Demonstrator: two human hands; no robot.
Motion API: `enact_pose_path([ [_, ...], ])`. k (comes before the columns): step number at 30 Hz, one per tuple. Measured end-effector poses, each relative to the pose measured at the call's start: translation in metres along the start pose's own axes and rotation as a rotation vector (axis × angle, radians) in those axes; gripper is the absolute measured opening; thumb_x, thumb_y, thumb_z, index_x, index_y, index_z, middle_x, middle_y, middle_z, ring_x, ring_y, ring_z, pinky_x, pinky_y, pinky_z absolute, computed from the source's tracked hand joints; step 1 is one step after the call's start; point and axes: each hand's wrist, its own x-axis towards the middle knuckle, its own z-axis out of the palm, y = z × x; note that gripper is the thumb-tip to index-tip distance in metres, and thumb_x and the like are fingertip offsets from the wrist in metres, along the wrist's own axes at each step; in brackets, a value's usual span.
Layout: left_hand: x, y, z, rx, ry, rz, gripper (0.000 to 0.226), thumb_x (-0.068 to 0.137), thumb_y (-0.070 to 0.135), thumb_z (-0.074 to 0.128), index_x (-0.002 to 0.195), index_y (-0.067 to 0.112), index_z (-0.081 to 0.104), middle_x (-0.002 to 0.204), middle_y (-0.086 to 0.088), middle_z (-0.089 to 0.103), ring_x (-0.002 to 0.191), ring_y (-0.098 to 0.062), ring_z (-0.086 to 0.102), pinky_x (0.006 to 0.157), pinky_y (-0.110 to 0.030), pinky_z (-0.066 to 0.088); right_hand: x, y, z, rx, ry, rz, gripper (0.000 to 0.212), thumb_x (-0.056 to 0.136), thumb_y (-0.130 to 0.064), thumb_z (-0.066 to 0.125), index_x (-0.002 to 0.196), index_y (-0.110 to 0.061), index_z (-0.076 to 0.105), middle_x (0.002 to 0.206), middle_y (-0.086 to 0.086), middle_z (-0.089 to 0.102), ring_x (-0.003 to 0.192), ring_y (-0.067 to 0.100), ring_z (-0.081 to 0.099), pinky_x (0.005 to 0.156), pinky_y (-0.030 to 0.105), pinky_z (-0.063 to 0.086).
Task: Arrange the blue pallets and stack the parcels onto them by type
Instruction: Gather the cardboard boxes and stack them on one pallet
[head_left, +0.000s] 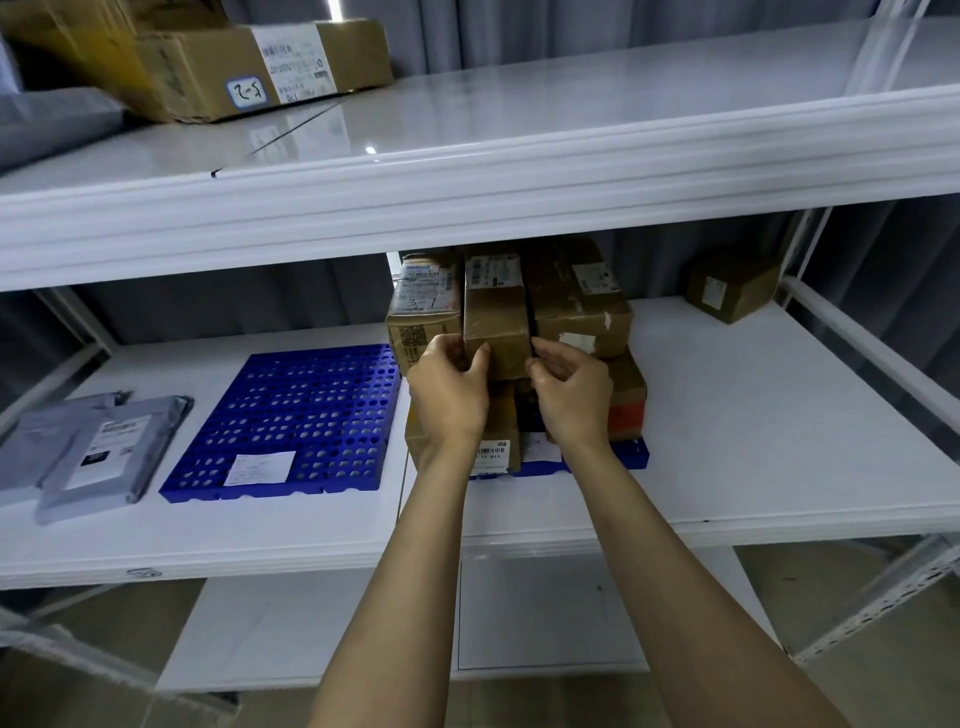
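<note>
Two blue pallets lie on the middle shelf. The left pallet (291, 421) carries only a small white slip (260, 467). The right pallet (631, 457) is mostly hidden under a stack of brown cardboard parcels. My left hand (449, 392) and my right hand (569, 389) grip the two sides of a narrow brown box (496, 322) in the stack's upper layer. A box marked "3-1" (423, 301) sits to its left and a wider box (576, 301) to its right. Grey mailer bags (91, 452) lie on the shelf left of the pallets.
A lone small brown box (732, 286) sits at the back right of the white middle shelf (753, 426). The upper shelf (519, 130) overhangs the stack closely and holds a cardboard box labelled "2-5" (249, 67) and a grey bag (47, 124). Metal uprights (795, 249) flank the shelf.
</note>
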Motion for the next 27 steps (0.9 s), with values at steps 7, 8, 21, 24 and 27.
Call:
enact_pose_path([
  [7, 0.003, -0.002, 0.005, 0.048, 0.031, -0.004, 0.028, 0.089, 0.028, 0.067, 0.111, 0.01, 0.066, 0.104, -0.003, 0.071, 0.086, -0.008, 0.061, 0.07, -0.013, 0.045, -0.001, 0.002, -0.001, -0.004, -0.018, -0.006, 0.029, 0.091, -0.011, 0.062, 0.119, -0.014, 0.067, 0.11, -0.007, 0.069, 0.094, -0.003, 0.059, 0.088, 0.016, 0.049],
  [8, 0.003, -0.002, 0.006, 0.045, 0.039, 0.002, 0.028, 0.089, 0.028, 0.067, 0.111, 0.011, 0.066, 0.104, -0.004, 0.071, 0.089, -0.01, 0.064, 0.072, -0.016, 0.047, -0.001, 0.002, -0.001, 0.0, -0.02, -0.001, 0.029, 0.091, -0.011, 0.062, 0.119, -0.014, 0.067, 0.112, -0.007, 0.069, 0.095, -0.003, 0.059, 0.086, 0.014, 0.048],
  [21, -0.003, -0.012, 0.008, 0.034, 0.013, 0.012, 0.026, 0.09, 0.023, 0.066, 0.113, 0.011, 0.064, 0.107, -0.002, 0.068, 0.09, -0.005, 0.059, 0.075, -0.015, 0.045, -0.001, 0.007, 0.005, -0.01, -0.059, 0.02, 0.034, 0.091, -0.008, 0.06, 0.125, -0.012, 0.064, 0.121, 0.0, 0.067, 0.107, 0.007, 0.063, 0.087, 0.014, 0.049],
  [24, -0.004, -0.013, 0.007, 0.037, -0.001, 0.015, 0.029, 0.09, 0.024, 0.066, 0.116, 0.011, 0.064, 0.109, -0.002, 0.068, 0.093, -0.006, 0.059, 0.075, -0.013, 0.044, -0.003, 0.006, 0.004, -0.013, -0.056, 0.012, 0.035, 0.091, -0.007, 0.06, 0.125, -0.011, 0.063, 0.121, 0.0, 0.067, 0.107, 0.006, 0.063, 0.084, 0.01, 0.048],
  [27, -0.01, -0.016, 0.005, 0.032, 0.002, 0.02, 0.028, 0.089, 0.024, 0.067, 0.114, 0.011, 0.065, 0.108, -0.001, 0.069, 0.092, -0.005, 0.06, 0.07, -0.006, 0.04, -0.008, 0.006, 0.001, -0.012, -0.026, 0.009, 0.033, 0.091, -0.006, 0.06, 0.123, -0.012, 0.064, 0.119, 0.0, 0.068, 0.104, 0.006, 0.064, 0.087, 0.016, 0.05],
])
